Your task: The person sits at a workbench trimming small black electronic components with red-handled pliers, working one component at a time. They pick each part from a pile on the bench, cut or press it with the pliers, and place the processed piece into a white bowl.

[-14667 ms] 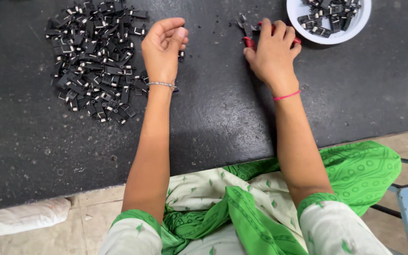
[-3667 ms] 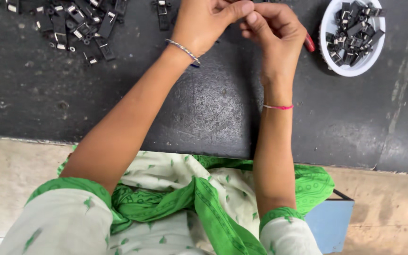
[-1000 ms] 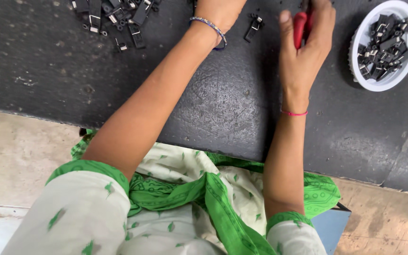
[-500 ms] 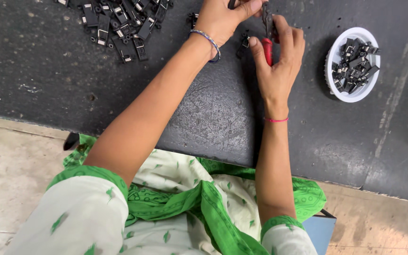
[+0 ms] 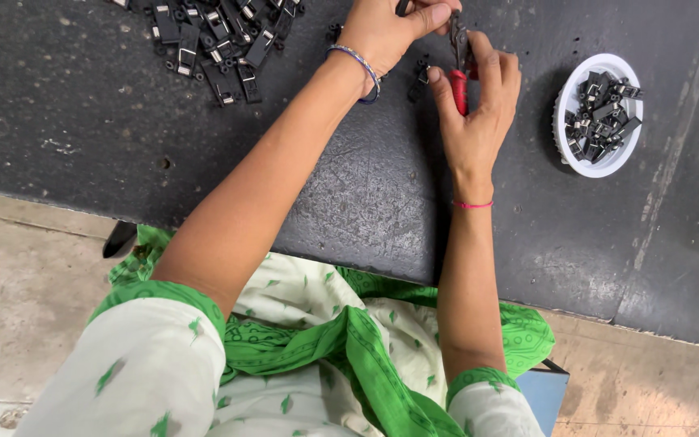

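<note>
Both hands meet near the far edge of the dark surface [image 5: 366, 194]: the right hand [image 5: 475, 113] grips red-handled pliers [image 5: 458, 65], while the left hand [image 5: 390, 28] pinches a small black part [image 5: 403, 6] at the tool's tip. Loose black clips [image 5: 220, 36] lie heaped toward the far left, and a white bowl [image 5: 564, 97] of clips sits just right of the right hand.

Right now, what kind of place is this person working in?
Probably a small workshop bench for hand assembly: a dark worktop with a heap of small black parts, a white bowl holding more, and red-handled pliers in the right hand.
</note>
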The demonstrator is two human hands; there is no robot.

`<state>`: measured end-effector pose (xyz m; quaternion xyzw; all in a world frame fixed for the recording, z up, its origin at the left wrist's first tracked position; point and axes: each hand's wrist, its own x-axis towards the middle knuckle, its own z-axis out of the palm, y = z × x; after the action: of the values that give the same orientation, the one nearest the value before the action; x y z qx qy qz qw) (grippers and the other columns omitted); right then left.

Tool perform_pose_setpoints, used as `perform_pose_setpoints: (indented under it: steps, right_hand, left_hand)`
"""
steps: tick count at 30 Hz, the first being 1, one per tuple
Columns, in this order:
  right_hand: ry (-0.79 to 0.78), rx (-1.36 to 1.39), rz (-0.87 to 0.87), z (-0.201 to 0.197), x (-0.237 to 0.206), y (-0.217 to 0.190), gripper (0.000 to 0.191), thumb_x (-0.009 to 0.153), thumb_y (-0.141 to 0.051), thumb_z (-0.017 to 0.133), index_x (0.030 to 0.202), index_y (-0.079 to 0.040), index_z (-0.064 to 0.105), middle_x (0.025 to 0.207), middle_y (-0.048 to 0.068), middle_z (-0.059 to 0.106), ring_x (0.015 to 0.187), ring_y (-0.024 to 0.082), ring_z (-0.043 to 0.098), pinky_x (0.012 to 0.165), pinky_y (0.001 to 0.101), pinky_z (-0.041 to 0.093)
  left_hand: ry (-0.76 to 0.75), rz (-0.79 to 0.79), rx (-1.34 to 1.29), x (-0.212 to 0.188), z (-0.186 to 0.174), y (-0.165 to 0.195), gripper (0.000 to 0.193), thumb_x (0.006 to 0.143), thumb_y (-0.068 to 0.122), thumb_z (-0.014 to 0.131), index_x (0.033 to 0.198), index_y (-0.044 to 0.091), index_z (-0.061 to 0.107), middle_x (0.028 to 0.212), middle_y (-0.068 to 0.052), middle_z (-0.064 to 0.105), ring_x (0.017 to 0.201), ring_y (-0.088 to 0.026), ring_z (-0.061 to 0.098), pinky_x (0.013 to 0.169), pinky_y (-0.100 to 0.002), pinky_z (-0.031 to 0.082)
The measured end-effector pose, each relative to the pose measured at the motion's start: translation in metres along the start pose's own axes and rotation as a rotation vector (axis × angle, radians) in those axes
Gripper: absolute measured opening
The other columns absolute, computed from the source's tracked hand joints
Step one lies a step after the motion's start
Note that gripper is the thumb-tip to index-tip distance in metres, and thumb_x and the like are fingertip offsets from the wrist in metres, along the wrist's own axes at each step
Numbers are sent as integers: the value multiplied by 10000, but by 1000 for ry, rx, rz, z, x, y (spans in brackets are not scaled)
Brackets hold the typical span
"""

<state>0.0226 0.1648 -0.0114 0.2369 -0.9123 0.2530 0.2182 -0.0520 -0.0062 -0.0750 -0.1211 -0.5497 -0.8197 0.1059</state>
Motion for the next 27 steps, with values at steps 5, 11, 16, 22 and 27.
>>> perform_pose_setpoints:
  steps: [5,11,16,22,27]
  right_hand:
    - [2,-23,14,1,1,-3,502,1018,-262,855,1417,-102,595,1196,91,577,1135,267,573,1010,402,472]
    - [4,-37,8,1,2,-5,508,1013,-268,859,1412,-97,596,1190,94,577,1114,268,563,996,401,468]
    - [4,-25,17,1,2,-6,504,1004,-257,864,1405,-96,605,1169,89,580,1100,261,568,988,394,475]
    - [6,-29,6,1,3,-8,495,998,-239,864,1397,-96,609,1150,88,581,1092,261,575,987,396,477]
    - [19,7,17,0,3,-9,469,1000,-207,858,1383,-79,620,1114,96,595,1041,255,618,944,379,511]
  left_hand:
    - [-17,-18,-39,-1,-1,4,98,962,96,764,1031,29,775,882,-11,743,840,-115,714,801,-281,603]
    - [-20,15,-16,-1,-3,4,86,963,83,755,1027,26,762,892,-16,750,849,-121,723,817,-284,611]
    - [-15,-28,-36,-1,-3,4,84,964,77,754,1030,26,766,894,-17,749,857,-119,721,829,-283,607]
    - [-15,-35,10,-3,-4,9,79,952,77,748,1015,31,767,877,-12,750,845,-111,719,810,-280,610]
    - [-36,-24,-31,-2,-4,8,81,961,78,744,1024,31,765,874,-16,740,854,-111,715,819,-282,609]
